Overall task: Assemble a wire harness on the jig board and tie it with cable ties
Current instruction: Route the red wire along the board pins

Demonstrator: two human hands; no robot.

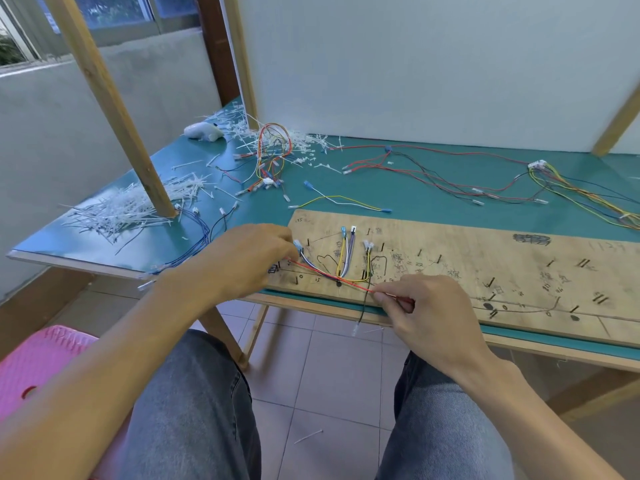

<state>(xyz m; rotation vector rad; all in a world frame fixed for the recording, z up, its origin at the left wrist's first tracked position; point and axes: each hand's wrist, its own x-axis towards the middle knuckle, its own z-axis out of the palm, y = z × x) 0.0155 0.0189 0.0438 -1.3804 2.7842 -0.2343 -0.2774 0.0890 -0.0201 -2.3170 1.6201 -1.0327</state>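
Observation:
A long wooden jig board with black pegs and pen markings lies along the front of the green table. At its left end several wires run between pegs: yellow, white, blue and black, with small white and blue connectors. A red wire stretches taut over them. My left hand pinches its left end by a blue connector at the board's corner. My right hand pinches the same red wire at the board's front edge. A black wire hangs down off that edge.
A heap of white cable ties lies at the table's left around a slanted wooden post. A bundled harness sits at the back, loose red, black and yellow wires lie behind the board. A pink stool stands at lower left.

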